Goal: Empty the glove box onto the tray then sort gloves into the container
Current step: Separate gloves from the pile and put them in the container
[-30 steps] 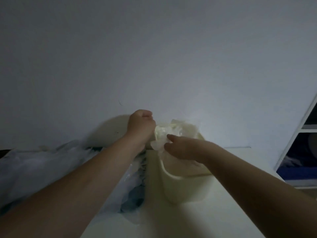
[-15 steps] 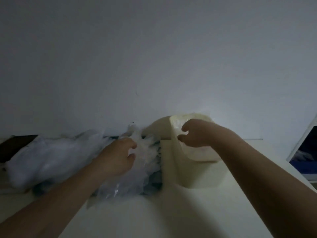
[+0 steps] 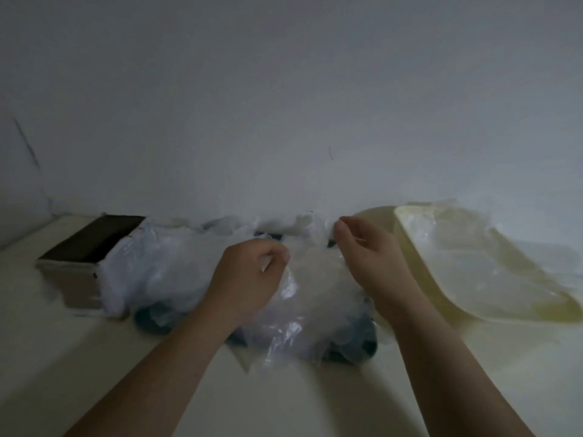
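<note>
Between our hands: gloves (image 3: 310, 280), seemingly flimsy, light, clingy; we'd pinch edges.
Left hand (image 3: 249, 279): grips glove film.
Right hand (image 3: 369, 260): pinches far edge.

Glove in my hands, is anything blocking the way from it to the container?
Nothing visible does. The left hand and right hand pinch the glove above the pile. The container sits just beside the right hand, its mouth open, with only other gloves lying inside.
</note>
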The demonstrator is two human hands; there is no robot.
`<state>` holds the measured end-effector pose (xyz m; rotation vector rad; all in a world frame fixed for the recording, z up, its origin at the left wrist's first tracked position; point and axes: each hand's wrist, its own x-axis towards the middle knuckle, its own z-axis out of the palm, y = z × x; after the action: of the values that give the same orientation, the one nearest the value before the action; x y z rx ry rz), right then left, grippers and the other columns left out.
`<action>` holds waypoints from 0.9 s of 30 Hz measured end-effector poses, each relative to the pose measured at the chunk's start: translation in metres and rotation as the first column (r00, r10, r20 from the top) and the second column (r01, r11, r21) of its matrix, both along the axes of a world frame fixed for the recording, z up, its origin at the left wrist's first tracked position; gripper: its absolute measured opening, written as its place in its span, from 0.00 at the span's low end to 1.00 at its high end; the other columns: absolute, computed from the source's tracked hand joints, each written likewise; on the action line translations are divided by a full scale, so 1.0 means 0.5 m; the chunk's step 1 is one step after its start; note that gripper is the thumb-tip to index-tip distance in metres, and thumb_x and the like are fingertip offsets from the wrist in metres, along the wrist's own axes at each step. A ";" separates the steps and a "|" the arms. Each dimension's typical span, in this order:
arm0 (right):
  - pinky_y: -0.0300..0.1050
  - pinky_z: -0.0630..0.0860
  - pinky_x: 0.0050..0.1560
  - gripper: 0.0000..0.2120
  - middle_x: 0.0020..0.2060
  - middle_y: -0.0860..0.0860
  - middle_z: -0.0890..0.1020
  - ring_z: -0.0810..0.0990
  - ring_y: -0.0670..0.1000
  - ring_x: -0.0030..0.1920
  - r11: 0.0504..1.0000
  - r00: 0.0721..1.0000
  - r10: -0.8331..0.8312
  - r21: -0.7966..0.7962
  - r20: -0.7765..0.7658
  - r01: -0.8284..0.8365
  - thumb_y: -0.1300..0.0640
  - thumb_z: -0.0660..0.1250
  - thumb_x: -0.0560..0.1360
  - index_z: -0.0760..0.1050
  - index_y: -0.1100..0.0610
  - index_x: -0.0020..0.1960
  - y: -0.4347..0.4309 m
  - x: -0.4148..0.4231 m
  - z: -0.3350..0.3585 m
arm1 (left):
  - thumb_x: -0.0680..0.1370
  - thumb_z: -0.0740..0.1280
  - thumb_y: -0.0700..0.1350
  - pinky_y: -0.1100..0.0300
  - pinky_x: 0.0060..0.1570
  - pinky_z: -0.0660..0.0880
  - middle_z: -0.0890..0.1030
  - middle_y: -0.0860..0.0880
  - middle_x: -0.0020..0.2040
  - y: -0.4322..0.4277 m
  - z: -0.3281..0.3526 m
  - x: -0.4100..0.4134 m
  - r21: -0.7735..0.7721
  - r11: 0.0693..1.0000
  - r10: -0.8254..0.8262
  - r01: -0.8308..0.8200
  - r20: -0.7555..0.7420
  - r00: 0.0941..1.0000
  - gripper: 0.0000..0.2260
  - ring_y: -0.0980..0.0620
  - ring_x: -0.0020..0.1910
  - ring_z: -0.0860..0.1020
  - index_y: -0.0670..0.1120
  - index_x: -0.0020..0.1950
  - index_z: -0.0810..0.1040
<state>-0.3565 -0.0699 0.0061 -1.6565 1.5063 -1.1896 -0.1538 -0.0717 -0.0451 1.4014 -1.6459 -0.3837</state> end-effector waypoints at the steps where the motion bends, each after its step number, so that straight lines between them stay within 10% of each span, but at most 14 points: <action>1: 0.50 0.81 0.61 0.24 0.57 0.52 0.85 0.83 0.52 0.59 0.999 0.997 0.014 0.031 0.078 -0.016 0.39 0.62 0.82 0.79 0.55 0.67 -0.003 0.004 -0.004 | 0.81 0.71 0.47 0.71 0.53 0.75 0.85 0.63 0.46 0.000 0.004 0.004 -0.012 1.000 -0.005 0.005 -0.045 0.999 0.05 0.66 0.49 0.82 0.52 0.50 0.87; 5: 0.55 0.83 0.59 0.26 0.47 0.47 0.88 0.86 0.46 0.50 0.986 0.987 0.108 0.112 0.116 -0.121 0.31 0.63 0.78 0.83 0.51 0.58 -0.008 0.005 -0.015 | 0.81 0.71 0.48 0.64 0.50 0.79 0.85 0.62 0.43 0.003 0.032 0.008 -0.050 0.999 -0.019 0.012 -0.134 0.991 0.05 0.62 0.45 0.83 0.52 0.50 0.87; 11: 0.45 0.80 0.60 0.36 0.57 0.42 0.85 0.84 0.42 0.56 0.924 0.942 0.335 0.201 -0.012 -0.326 0.29 0.74 0.67 0.78 0.49 0.68 -0.005 0.001 -0.016 | 0.81 0.72 0.49 0.51 0.39 0.83 0.87 0.51 0.45 0.012 0.058 0.003 0.058 0.998 0.055 -0.029 -0.522 0.851 0.04 0.48 0.42 0.87 0.51 0.49 0.86; 16: 0.49 0.82 0.47 0.15 0.42 0.60 0.85 0.83 0.56 0.42 0.819 0.841 0.385 0.280 0.379 -0.501 0.53 0.75 0.75 0.85 0.66 0.48 -0.004 0.015 -0.029 | 0.80 0.73 0.48 0.44 0.44 0.85 0.87 0.50 0.42 0.003 0.060 0.018 0.035 0.994 0.105 -0.107 -0.630 0.770 0.03 0.48 0.42 0.86 0.51 0.48 0.86; 21: 0.51 0.84 0.42 0.11 0.46 0.61 0.86 0.85 0.57 0.42 0.953 0.700 0.069 0.161 0.711 -0.257 0.58 0.66 0.83 0.79 0.66 0.54 -0.007 0.037 -0.024 | 0.79 0.74 0.40 0.55 0.43 0.83 0.87 0.52 0.49 -0.001 0.064 0.055 0.092 0.994 0.100 -0.057 -0.571 0.815 0.09 0.52 0.45 0.85 0.54 0.55 0.84; 27: 0.44 0.74 0.27 0.07 0.36 0.57 0.83 0.75 0.52 0.28 0.978 0.896 0.163 0.054 0.412 -0.203 0.59 0.67 0.82 0.78 0.62 0.48 -0.002 0.003 0.002 | 0.77 0.76 0.45 0.59 0.53 0.81 0.83 0.58 0.58 0.015 0.096 0.084 0.003 0.993 0.108 -0.118 -0.434 0.894 0.15 0.59 0.53 0.83 0.58 0.62 0.80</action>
<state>-0.3548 -0.0707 0.0072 -1.3486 1.1041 -1.2432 -0.1118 -0.0644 0.0027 1.2755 -1.1947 -0.5626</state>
